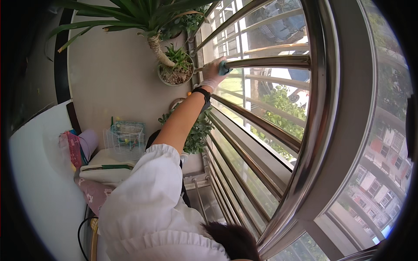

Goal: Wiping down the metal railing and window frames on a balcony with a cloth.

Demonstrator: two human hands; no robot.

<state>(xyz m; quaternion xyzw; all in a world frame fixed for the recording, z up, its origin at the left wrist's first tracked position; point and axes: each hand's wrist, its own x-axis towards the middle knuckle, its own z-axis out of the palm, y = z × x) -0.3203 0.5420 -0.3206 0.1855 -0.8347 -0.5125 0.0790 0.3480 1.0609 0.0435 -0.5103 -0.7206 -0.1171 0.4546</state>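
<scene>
My left hand (213, 72), in a thin translucent glove, reaches out to a metal bar (271, 62) of the railing. It grips a blue-green cloth (224, 68) that is wrapped around that bar. A black watch (204, 94) sits on the wrist, above a bare forearm and a white sleeve. Beside the hand, to its left, stands a potted plant with a thick ringed trunk (158, 49) and long leaves. Its round pot (176, 81) holds pebbles and small green shoots. My right hand is out of view.
A thick metal handrail (318, 107) curves along the right, with window panes beyond. Below the forearm grows a leafy plant (199, 133). A white wire cage (127, 140) and a purple bucket (88, 142) stand at left, near a white panel (39, 156). Tiles (111, 71) cover the floor.
</scene>
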